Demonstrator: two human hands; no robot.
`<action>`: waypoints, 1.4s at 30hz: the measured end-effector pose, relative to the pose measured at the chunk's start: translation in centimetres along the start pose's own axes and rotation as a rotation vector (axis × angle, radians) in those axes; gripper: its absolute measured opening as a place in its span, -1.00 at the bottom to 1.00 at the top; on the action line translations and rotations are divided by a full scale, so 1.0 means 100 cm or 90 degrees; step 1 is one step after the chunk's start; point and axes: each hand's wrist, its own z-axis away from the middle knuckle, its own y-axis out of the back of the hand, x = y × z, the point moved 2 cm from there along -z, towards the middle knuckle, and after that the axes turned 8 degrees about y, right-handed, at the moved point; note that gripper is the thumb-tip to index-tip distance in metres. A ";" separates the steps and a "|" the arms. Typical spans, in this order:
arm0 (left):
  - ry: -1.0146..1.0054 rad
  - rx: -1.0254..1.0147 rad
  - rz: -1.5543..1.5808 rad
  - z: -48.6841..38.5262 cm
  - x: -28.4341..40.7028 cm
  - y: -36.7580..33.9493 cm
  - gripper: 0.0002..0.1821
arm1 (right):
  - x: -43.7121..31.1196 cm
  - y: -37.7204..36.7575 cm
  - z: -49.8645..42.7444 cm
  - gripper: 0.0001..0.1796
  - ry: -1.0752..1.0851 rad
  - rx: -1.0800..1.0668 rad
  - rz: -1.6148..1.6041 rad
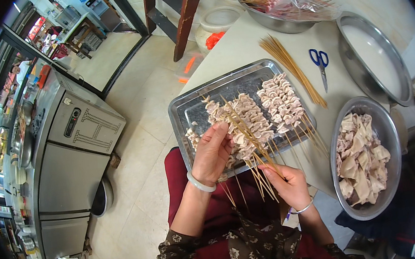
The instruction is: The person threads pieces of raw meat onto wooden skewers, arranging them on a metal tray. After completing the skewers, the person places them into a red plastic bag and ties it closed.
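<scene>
My right hand [288,183] grips a few bamboo skewers [250,134] near their lower ends; they slant up and left above the tray. My left hand [214,151] is raised over the tray's near left part, thumb and fingertips together near the skewers; whether it pinches a small piece is hidden. Beneath lies a rectangular metal tray [186,110] with rows of skewered pale meat [281,100], their bare stick ends over the near rim. At the right, an oval metal basin [395,146] holds loose pale meat pieces [362,158]. A bundle of bare bamboo skewers [293,70] lies beyond the tray.
Blue-handled scissors [321,64] lie on the table [238,45]. Behind stand a metal bowl [283,23] of bagged, skewered red meat and a basin of whitish liquid [371,53]. A lidded crock [218,21] and wooden ladder [189,16] stand beyond; a steel counter [76,159] is left.
</scene>
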 end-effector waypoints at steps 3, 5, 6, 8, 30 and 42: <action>-0.035 0.052 0.074 -0.005 0.009 0.005 -0.84 | 0.000 0.003 0.001 -0.78 -0.024 -0.023 -0.002; -0.067 0.030 0.066 -0.006 0.018 0.009 -0.81 | 0.001 0.004 0.003 -0.78 -0.054 -0.051 0.006; -0.074 0.027 0.054 -0.008 0.021 0.010 -0.80 | 0.003 0.004 0.004 -0.78 -0.065 -0.064 0.010; -0.067 0.007 0.021 -0.010 0.024 0.012 -0.80 | 0.005 0.002 0.006 -0.78 -0.054 -0.065 0.002; -0.107 -0.003 0.038 -0.021 0.035 0.032 -0.73 | 0.002 -0.002 0.004 -0.78 -0.039 -0.055 0.049; -0.092 -0.020 0.009 -0.013 0.029 0.027 -0.77 | 0.005 -0.004 0.006 -0.79 -0.042 -0.029 -0.010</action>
